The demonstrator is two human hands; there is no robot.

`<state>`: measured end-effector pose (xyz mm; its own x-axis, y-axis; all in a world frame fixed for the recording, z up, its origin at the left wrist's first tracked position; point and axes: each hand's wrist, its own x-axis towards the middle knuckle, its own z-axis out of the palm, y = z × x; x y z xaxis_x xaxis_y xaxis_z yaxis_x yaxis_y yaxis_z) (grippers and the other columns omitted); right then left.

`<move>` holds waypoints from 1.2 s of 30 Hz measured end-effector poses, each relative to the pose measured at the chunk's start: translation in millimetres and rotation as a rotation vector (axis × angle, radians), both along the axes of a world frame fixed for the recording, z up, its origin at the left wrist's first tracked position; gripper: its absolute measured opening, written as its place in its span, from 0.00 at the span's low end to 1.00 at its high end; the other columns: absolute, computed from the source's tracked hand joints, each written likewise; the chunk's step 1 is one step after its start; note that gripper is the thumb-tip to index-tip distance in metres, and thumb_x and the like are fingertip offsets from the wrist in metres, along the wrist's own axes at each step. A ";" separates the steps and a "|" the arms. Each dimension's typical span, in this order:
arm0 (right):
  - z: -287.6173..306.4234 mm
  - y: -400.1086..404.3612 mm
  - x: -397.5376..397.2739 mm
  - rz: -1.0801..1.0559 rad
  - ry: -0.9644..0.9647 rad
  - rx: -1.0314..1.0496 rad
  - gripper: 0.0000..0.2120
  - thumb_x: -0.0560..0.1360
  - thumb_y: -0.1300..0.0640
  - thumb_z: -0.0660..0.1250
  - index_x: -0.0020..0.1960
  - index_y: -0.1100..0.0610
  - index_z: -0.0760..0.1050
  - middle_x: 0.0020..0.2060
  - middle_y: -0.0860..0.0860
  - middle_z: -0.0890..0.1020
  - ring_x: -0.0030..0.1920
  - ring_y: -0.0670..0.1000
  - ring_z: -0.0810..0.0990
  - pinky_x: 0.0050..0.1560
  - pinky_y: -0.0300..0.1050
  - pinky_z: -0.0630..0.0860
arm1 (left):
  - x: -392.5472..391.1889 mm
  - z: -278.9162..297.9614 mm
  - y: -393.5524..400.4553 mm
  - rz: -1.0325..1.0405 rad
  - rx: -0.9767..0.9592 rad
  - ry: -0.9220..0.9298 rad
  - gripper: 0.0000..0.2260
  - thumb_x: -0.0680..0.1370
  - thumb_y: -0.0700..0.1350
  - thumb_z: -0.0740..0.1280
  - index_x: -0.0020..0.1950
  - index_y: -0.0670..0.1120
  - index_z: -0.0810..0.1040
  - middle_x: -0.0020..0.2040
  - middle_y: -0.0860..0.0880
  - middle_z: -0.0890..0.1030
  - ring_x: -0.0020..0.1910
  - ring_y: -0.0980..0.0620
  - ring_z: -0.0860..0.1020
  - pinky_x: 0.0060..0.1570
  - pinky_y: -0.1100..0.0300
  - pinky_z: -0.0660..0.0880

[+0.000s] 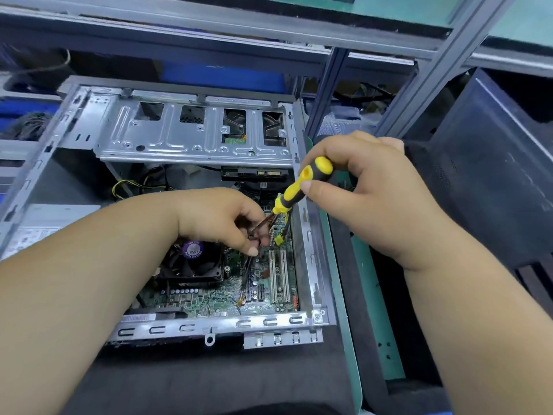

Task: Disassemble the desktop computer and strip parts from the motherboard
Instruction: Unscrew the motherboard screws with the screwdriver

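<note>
Head cam: right hand (363, 187) curled round yellow/black screwdriver (302, 187), thumb on handle, shaft angled down-left. Left hand (223, 218), fingers bent, pinches a dark cable (250, 265) w/ the shaft tip right at its fingertips. Green motherboard (263, 292) just below those fingers, inside open PC case (191, 145); CPU fan (191, 262) under left wrist.

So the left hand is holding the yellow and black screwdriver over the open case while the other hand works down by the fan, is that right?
Not quite. In the head view the yellow and black screwdriver is gripped by the right hand, not the left. The left hand is the one down inside the open case, pinching something small beside the fan.
</note>
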<state>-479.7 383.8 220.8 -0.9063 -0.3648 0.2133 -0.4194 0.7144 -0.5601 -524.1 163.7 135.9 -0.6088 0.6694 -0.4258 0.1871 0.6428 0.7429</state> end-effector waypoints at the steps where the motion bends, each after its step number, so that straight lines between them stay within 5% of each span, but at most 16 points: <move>1: -1.1 0.7 1.3 -0.017 -0.001 -0.006 0.07 0.71 0.45 0.67 0.45 0.46 0.78 0.42 0.47 0.77 0.53 0.54 0.72 0.60 0.40 0.58 | -1.0 -0.3 -0.4 0.009 0.000 0.022 0.08 0.71 0.48 0.76 0.49 0.56 0.83 0.41 0.57 0.83 0.37 0.61 0.77 0.43 0.69 0.73; 9: -5.2 3.1 8.2 -0.112 0.088 -0.121 0.04 0.73 0.48 0.67 0.45 0.48 0.77 0.39 0.42 0.79 0.48 0.47 0.76 0.63 0.55 0.65 | -0.7 4.0 -0.2 0.150 0.088 0.083 0.02 0.74 0.44 0.73 0.44 0.50 0.85 0.40 0.52 0.85 0.38 0.58 0.82 0.40 0.75 0.71; 13: -3.7 8.9 12.5 -0.197 0.100 -0.455 0.05 0.76 0.53 0.66 0.46 0.54 0.74 0.38 0.47 0.80 0.40 0.53 0.78 0.48 0.61 0.77 | 7.3 14.2 3.8 0.371 0.334 0.059 0.06 0.78 0.38 0.68 0.50 0.45 0.83 0.42 0.47 0.85 0.39 0.54 0.83 0.44 0.67 0.77; 16: 0.1 28.6 12.9 -0.333 0.133 -0.749 0.06 0.77 0.56 0.64 0.45 0.59 0.72 0.38 0.53 0.83 0.39 0.57 0.81 0.38 0.52 0.78 | 17.4 29.0 16.2 0.479 0.461 0.081 0.08 0.81 0.39 0.62 0.52 0.46 0.81 0.38 0.44 0.84 0.34 0.52 0.80 0.39 0.64 0.77; 22: -1.3 86.6 16.6 -0.562 0.004 -1.109 0.04 0.73 0.57 0.62 0.44 0.56 0.74 0.38 0.51 0.86 0.36 0.45 0.81 0.35 0.32 0.73 | 39.4 62.6 85.2 0.267 0.269 0.322 0.07 0.81 0.46 0.60 0.51 0.56 0.76 0.34 0.54 0.78 0.31 0.57 0.73 0.32 0.65 0.69; 29: -20.4 127.9 22.4 -0.655 -0.105 -1.211 0.04 0.74 0.64 0.62 0.42 0.58 0.73 0.35 0.52 0.86 0.33 0.44 0.80 0.31 0.30 0.71 | 49.7 47.6 206.1 0.086 0.037 0.462 0.05 0.75 0.42 0.67 0.46 0.51 0.76 0.39 0.55 0.79 0.38 0.57 0.76 0.45 0.59 0.74; 36: -29.1 134.5 22.0 -0.588 -0.219 -1.123 0.06 0.68 0.54 0.63 0.43 0.54 0.75 0.38 0.50 0.86 0.36 0.44 0.80 0.36 0.34 0.71 | 52.5 41.1 200.0 0.229 0.007 0.499 0.13 0.74 0.47 0.71 0.57 0.54 0.76 0.51 0.58 0.81 0.50 0.59 0.78 0.56 0.62 0.74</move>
